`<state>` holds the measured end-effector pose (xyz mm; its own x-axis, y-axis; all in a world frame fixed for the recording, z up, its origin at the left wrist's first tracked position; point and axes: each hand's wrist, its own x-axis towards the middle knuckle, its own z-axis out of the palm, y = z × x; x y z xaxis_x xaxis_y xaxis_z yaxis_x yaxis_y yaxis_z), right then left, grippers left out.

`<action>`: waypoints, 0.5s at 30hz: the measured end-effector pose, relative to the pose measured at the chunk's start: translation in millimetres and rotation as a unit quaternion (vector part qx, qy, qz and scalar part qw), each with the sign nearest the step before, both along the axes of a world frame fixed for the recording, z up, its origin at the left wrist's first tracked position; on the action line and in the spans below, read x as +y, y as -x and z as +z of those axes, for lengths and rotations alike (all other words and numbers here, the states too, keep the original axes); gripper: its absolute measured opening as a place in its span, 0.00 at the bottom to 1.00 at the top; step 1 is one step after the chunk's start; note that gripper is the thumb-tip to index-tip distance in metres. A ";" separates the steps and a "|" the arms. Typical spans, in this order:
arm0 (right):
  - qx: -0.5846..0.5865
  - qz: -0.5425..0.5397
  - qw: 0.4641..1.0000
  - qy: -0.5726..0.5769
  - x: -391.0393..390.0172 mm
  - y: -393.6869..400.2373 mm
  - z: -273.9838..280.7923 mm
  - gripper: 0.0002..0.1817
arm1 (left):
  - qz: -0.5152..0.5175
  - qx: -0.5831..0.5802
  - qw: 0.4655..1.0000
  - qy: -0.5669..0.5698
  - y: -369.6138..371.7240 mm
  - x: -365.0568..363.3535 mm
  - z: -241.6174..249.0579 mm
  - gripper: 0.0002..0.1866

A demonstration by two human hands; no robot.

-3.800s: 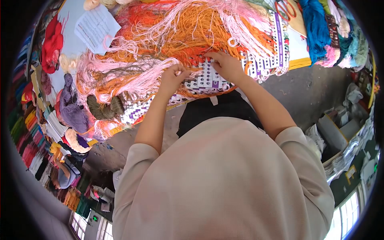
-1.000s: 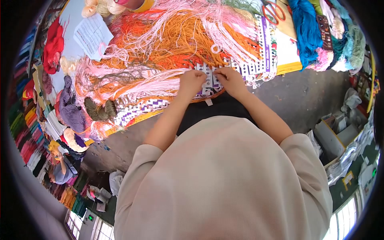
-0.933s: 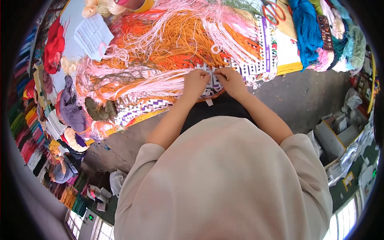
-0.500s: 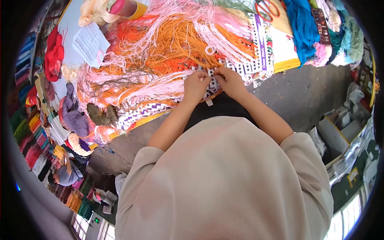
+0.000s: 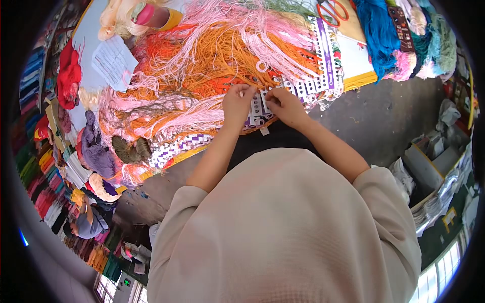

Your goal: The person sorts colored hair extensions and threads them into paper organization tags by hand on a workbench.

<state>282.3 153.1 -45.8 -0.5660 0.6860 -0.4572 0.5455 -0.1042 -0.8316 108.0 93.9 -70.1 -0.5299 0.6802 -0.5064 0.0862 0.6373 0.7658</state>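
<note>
At the table's near edge, my left hand (image 5: 236, 106) is closed in a pinch where orange thread (image 5: 222, 55) meets its fingertips. My right hand (image 5: 289, 108) is curled just to the right, thumb and fingers together; whatever lies between them is too small to make out. White cards with punched holes (image 5: 256, 104) show between and below the two hands. Loose orange strands run over the tops of these cards. Pink thread (image 5: 187, 112) spreads out left of my left hand. More punched cards, with a purple printed strip (image 5: 327, 55), lie to the right.
Red-handled scissors (image 5: 333, 12) lie at the far right, beside blue skeins (image 5: 376, 35). At left are a printed sheet (image 5: 114, 61), a red skein (image 5: 69, 73), a purple skein (image 5: 97, 149) and a dark brown skein (image 5: 130, 150). Another person (image 5: 90, 222) is at lower left.
My hands have moved apart: the left went a little to the left, uncovering more of the punched cards. The right hand has shifted slightly and its fingers are more curled.
</note>
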 end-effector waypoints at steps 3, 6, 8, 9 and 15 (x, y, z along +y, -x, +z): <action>-0.001 0.001 1.000 0.001 -0.4 0.6 -1.8 0.09 | -0.053 -0.018 0.998 0.028 -4.2 10.6 4.2 0.17; 0.006 0.000 1.000 0.001 -0.1 -0.8 -2.1 0.09 | -0.139 0.035 0.989 0.027 -8.0 11.7 2.6 0.19; 0.012 -0.001 1.000 0.009 0.4 -1.0 -2.7 0.09 | -0.084 -0.003 0.996 0.013 -7.7 7.3 -4.9 0.17; 0.007 -0.004 1.000 -0.005 0.1 -1.2 -3.5 0.09 | -0.085 -0.002 0.996 0.013 -6.6 5.3 -4.5 0.17; 0.016 -0.017 1.000 -0.009 -2.3 -1.4 -11.3 0.08 | 0.112 -0.302 0.946 -0.032 9.9 -7.0 15.6 0.06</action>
